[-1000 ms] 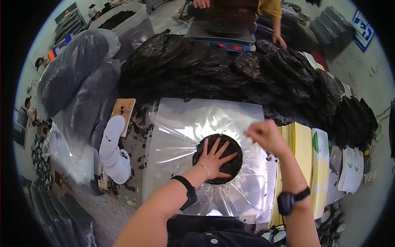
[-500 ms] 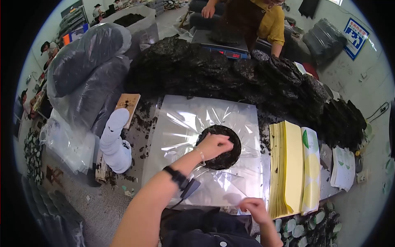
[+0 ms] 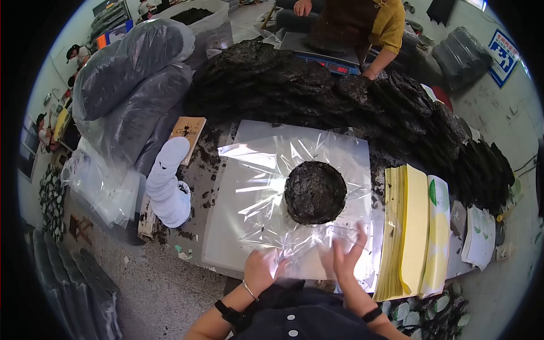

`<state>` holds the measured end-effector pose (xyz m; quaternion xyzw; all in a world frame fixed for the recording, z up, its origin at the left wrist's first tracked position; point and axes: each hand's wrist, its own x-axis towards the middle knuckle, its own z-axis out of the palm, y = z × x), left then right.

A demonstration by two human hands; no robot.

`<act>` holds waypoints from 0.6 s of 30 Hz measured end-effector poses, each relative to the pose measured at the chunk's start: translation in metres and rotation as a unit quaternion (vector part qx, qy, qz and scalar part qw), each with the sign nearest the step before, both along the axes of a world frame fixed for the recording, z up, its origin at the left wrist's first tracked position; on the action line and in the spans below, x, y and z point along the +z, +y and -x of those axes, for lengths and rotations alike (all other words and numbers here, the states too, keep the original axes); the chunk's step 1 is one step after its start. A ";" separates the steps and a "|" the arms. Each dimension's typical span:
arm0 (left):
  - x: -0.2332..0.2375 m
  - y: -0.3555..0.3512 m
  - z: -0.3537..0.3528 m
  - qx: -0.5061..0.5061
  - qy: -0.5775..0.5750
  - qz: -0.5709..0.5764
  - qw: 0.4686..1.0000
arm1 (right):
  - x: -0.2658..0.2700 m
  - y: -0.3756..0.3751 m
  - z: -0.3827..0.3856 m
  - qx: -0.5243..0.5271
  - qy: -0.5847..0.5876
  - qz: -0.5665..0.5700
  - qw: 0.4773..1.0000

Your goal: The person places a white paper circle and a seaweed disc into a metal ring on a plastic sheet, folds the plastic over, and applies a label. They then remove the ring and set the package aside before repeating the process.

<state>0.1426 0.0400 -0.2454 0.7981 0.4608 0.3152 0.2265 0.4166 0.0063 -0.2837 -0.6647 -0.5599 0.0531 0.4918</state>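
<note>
Head camera, low in the centre of the frame: left hand (image 3: 262,271) curled closed on the near edge of the clear film (image 3: 266,181), a fold of it bunched in the fingers; right hand (image 3: 344,258) just beside, to its right, fingers spread wide and laid against the same edge, gripping nothing visible. Straight up the frame from both hands, near the middle of the film and apart from either: the dark round cake (image 3: 315,192). No long axis to speak of, being a disc; lying flat, broad face up. Nearer the right hand than the left, almost directly above the right fingertips, up and to the right of the left. Look of the cake: near black, coarse and matted, rough crumbly rim, thick enough to stand proud of the film. Film itself wrinkled and glaring, spread over a pale sheet (image 3: 226,238). Right of the film, just beside its edge: a stack of yellow papers (image 3: 409,226). Left of it: a leaning stack of white discs (image 3: 167,187). Across the top of the frame: a heap of similar dark cakes (image 3: 340,96), and behind, a scale (image 3: 334,59) beside another person's arm in a yellow sleeve (image 3: 391,25).
</note>
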 end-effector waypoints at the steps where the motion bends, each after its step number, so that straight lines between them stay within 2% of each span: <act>1: -0.008 0.006 -0.001 -0.055 0.017 -0.021 0.998 | -0.010 -0.012 -0.005 0.038 -0.095 0.021 0.995; 2: 0.004 0.005 -0.003 -0.043 0.085 0.032 0.995 | -0.019 -0.025 -0.010 0.076 -0.185 0.030 0.979; 4: 0.001 0.003 -0.006 -0.054 0.103 0.036 0.993 | 0.026 -0.022 0.010 0.212 -0.331 0.015 0.919; 7: 0.009 -0.009 -0.010 -0.063 0.163 0.037 0.984 | 0.026 0.020 0.033 0.081 -0.340 0.047 0.936; 9: 0.015 -0.004 -0.014 -0.055 0.205 0.022 0.977 | 0.036 0.050 0.041 0.075 -0.312 0.060 0.945; 11: 0.016 -0.002 -0.017 -0.013 0.145 0.036 0.989 | 0.054 0.075 0.044 0.090 -0.283 0.065 0.953; 13: 0.014 0.011 -0.024 -0.009 0.133 0.013 0.991 | 0.056 0.089 0.044 0.118 -0.255 0.072 0.957; 15: 0.006 0.027 -0.038 -0.030 0.038 -0.026 0.999 | 0.046 0.096 0.039 0.116 -0.299 0.065 0.945; 17: 0.014 0.060 -0.052 -0.036 0.045 -0.071 0.996 | 0.058 0.104 0.037 0.125 -0.312 0.060 0.940; 18: 0.020 0.083 -0.057 -0.086 0.071 -0.098 0.989 | 0.054 0.105 0.036 0.138 -0.306 0.114 0.935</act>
